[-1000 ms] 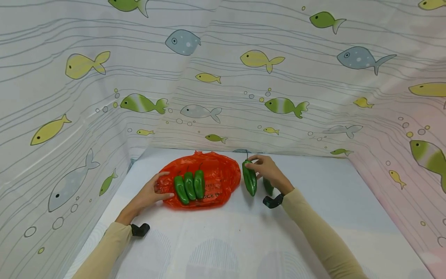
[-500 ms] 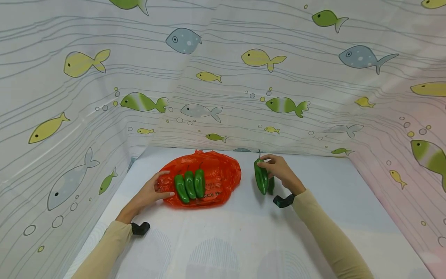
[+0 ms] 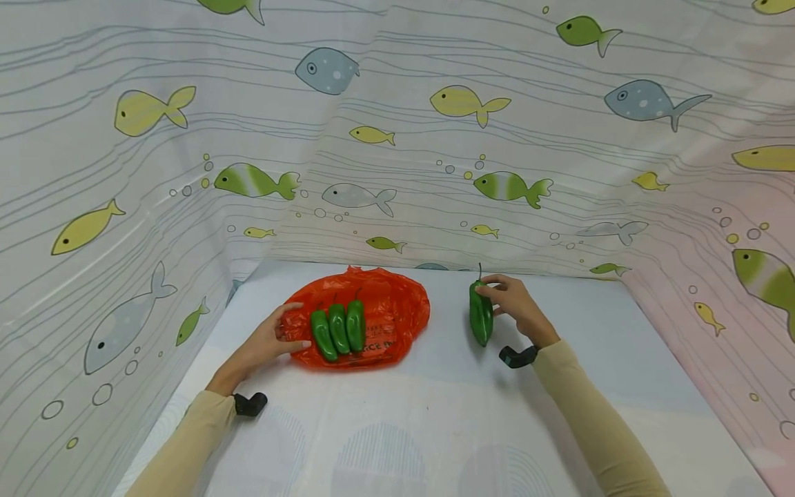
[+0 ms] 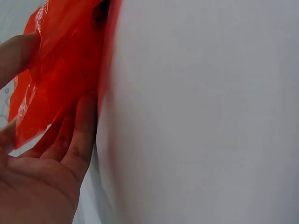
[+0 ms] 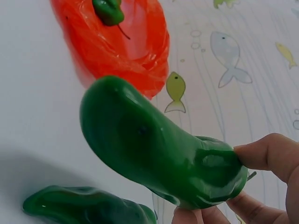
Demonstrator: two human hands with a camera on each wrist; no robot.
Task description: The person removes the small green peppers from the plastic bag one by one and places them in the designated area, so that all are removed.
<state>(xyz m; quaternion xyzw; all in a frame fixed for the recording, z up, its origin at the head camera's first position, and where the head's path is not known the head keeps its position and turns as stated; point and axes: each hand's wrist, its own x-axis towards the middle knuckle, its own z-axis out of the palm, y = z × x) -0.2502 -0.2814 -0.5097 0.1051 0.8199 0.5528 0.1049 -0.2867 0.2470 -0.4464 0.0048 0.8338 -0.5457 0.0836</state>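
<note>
A red plastic bag (image 3: 406, 297) lies at the back of the table. Three green peppers (image 3: 337, 330) sit side by side in it. My left hand (image 3: 266, 342) holds the bag at its left side, thumb and fingers spread apart around the thin film. To the right of the bag, my right hand (image 3: 517, 304) pinches another green pepper (image 3: 481, 317) near its stem end, with the tip pointing down. In the right wrist view a further pepper (image 5: 84, 205) lies on the table below the held one; in the head view the held pepper hides it.
A white table (image 3: 385, 407) with pale printed shapes stretches toward me. Behind it and at both sides stand fish-patterned sheets (image 3: 404, 193). A dark wrist device (image 3: 250, 405) is on the left wrist, another (image 3: 518, 357) on the right.
My right hand has moved right with the pepper, away from the bag and in front of the pepper lying there. My left hand and the bag have stayed still.
</note>
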